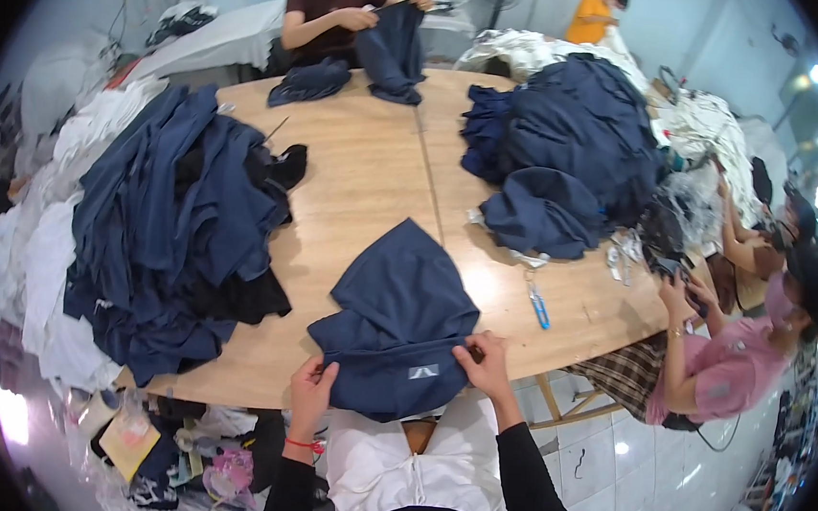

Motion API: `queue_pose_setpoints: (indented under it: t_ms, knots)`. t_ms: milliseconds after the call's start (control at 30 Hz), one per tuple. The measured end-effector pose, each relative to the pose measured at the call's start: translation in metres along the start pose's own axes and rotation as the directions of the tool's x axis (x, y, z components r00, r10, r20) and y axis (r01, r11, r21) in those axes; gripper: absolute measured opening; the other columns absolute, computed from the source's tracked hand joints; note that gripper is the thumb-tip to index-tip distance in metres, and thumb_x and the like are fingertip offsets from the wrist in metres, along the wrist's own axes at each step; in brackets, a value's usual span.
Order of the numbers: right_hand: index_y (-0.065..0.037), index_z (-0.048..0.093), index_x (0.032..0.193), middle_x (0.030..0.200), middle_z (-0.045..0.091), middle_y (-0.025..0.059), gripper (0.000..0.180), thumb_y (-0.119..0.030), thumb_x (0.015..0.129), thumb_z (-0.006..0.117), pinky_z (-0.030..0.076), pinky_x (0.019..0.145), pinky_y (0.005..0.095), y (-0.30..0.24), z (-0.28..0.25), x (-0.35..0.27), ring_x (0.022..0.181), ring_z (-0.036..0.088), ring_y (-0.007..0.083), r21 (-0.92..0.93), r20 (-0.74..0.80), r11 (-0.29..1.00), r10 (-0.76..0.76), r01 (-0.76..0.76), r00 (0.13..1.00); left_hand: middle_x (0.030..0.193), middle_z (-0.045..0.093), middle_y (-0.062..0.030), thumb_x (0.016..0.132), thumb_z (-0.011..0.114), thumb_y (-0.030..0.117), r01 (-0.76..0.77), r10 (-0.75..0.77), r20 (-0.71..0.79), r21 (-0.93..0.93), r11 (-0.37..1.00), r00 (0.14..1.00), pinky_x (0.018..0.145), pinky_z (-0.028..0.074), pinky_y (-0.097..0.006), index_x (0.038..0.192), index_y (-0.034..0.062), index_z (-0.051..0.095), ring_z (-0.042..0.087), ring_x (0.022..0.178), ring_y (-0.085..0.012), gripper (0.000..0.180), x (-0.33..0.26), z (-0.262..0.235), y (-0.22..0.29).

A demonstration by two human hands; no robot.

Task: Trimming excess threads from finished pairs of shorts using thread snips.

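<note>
At the near edge of the tabletop (337,187), directly before the person, lies a navy garment (404,298), the piece in hand. The left hand (312,382) grasps the left end of its near band, thumb uppermost; the right hand (483,362) pinches the right end. Between them the band is drawn across, a pale mark (424,373) showing toward its right side. Beyond the band the cloth is loosely spread, creased, and runs to a point at the far end.

Assessment: handling of this piece appears partway through. The band is squared up; the body is not smoothed, and neither end is released.

To the right, beyond the garment, a blue-handled tool (539,309) lies apart from the hands, unused. To the left stands a heaped pile of navy cloth (172,208) with black pieces (242,295) among it; farther right, a rounded navy heap (583,125). Both are unfolded. Whether either pile is finished or pending cannot be determined.

At the right side, a co-worker in pink (730,382) handles a small dark item. At the far side, a co-worker in brown (322,18) holds up another dark garment (393,53).
</note>
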State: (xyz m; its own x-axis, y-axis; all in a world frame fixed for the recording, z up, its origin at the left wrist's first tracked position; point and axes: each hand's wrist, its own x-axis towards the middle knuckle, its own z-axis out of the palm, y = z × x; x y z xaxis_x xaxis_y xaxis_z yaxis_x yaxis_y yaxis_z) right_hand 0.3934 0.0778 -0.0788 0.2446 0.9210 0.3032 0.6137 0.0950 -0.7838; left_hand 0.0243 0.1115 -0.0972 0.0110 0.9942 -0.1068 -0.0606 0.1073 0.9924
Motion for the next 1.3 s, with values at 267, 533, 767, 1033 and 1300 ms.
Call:
queue_pose_setpoints:
  t_ms: [267,533,767,1033,1300]
  knots:
    - [-0.004,0.077,0.098,0.093,0.072,0.0068,0.028,0.013,0.079,0.069,0.052,0.079,0.033,-0.058,-0.068,-0.005,0.088,0.066,0.0222,0.193,0.029,0.975,-0.122,0.114,0.992,0.091,0.062,-0.0027,0.091,0.059,-0.015,-0.284,0.317,-0.027,0.383,0.879,0.948,0.074,0.043,-0.023,0.11,0.0026,0.083,0.057,0.083,-0.0113,0.035,-0.032,0.013,0.085]
    - [0.004,0.075,0.083,0.106,0.069,0.0109,0.025,0.021,0.084,0.057,0.056,0.078,0.0277,-0.024,-0.043,-0.072,0.091,0.07,0.0188,0.595,-0.013,0.776,0.271,-0.21,0.963,0.105,0.07,-0.0097,0.106,0.056,0.008,0.028,-0.03,-0.005,-0.3,0.954,1.0,0.089,0.059,-0.03,0.107,-0.0018,0.07,0.068,0.096,-0.0149,0.016,-0.106,0.011,0.036]
    - [-0.002,0.061,0.136,0.117,0.067,0.0075,0.043,-0.011,0.099,0.08,0.06,0.083,0.0299,-0.049,-0.015,-0.109,0.097,0.068,0.0134,0.654,0.192,0.502,0.613,-0.566,0.766,0.106,0.073,-0.0043,0.108,0.072,0.019,0.182,-0.209,-0.076,-0.271,0.945,0.975,0.077,0.054,-0.022,0.109,-0.0037,0.074,0.067,0.092,-0.0081,0.023,-0.111,0.036,0.049]
    - [-0.005,0.071,0.115,0.105,0.072,-0.0028,0.019,-0.021,0.106,0.074,0.05,0.085,0.0262,-0.037,-0.019,-0.124,0.096,0.064,0.0068,0.538,0.533,0.364,0.552,-0.76,0.641,0.117,0.074,-0.0077,0.102,0.072,-0.002,0.115,-0.126,-0.037,-0.221,0.969,0.991,0.091,0.056,-0.024,0.123,-0.0052,0.073,0.069,0.1,-0.0117,0.021,-0.107,0.032,0.06]
    - [-0.009,0.07,0.119,0.109,0.075,-0.0011,0.024,-0.03,0.114,0.06,0.061,0.086,0.0286,-0.071,-0.066,-0.04,0.094,0.071,0.0082,0.843,0.47,0.04,0.429,-0.536,0.772,0.133,0.072,-0.015,0.1,0.068,-0.01,-0.057,0.063,0.019,-0.246,0.968,0.998,0.102,0.056,-0.03,0.133,-0.0071,0.069,0.069,0.117,-0.0182,0.033,-0.071,0.001,0.06]
